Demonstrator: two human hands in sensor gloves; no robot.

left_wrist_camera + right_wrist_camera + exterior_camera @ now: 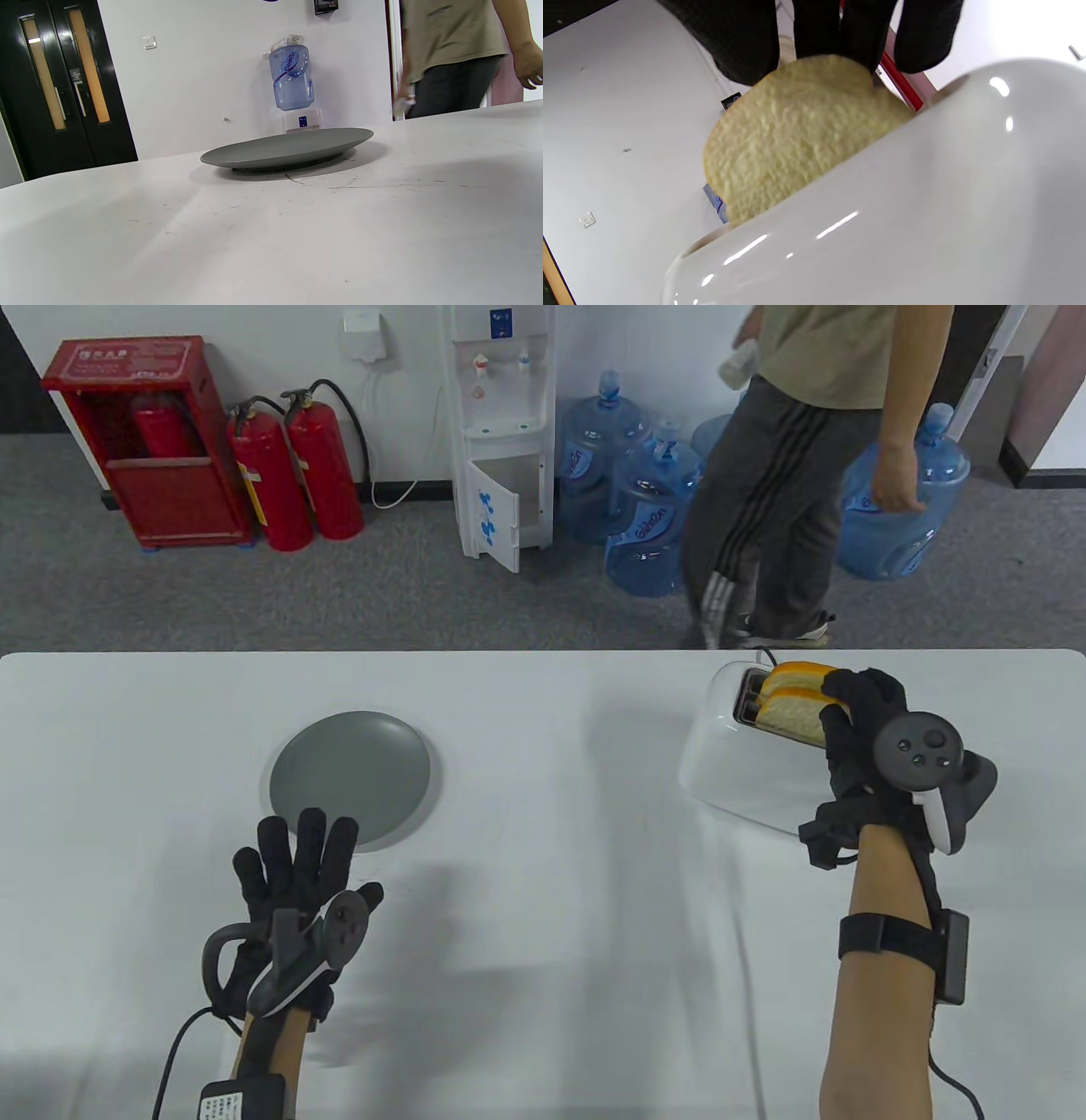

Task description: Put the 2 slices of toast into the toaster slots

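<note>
- A white toaster point(747, 763) stands on the white table point(543, 899) at about 3 o'clock in the table view, holding two slices of toast point(793, 691) side by side, one in each of its top slots.
- Both slices stand on edge, their rounded crusts sticking up above the toaster's top; their long axes run roughly from 10 o'clock to 4 o'clock, parallel to each other and to the slots.
- The right hand point(857, 721) is on the toaster's 4 o'clock end, its gloved fingertips point(746, 46) curled onto the top edge of the nearer slice point(789, 135), pinching it.
- In the right wrist view, that slice's pale crumb face rises from behind the glossy toaster wall point(925, 203), its lower part hidden in the slot.
- A grey plate point(349, 776) sits bare at about 9 o'clock, well apart from the toaster.
- The left hand point(293, 891) lies at 7 o'clock, fingers spread straight and holding nothing, fingertips at the plate's near rim.
- Beyond the table, a person point(797, 475) walks past blue water bottles point(649, 517).
</note>
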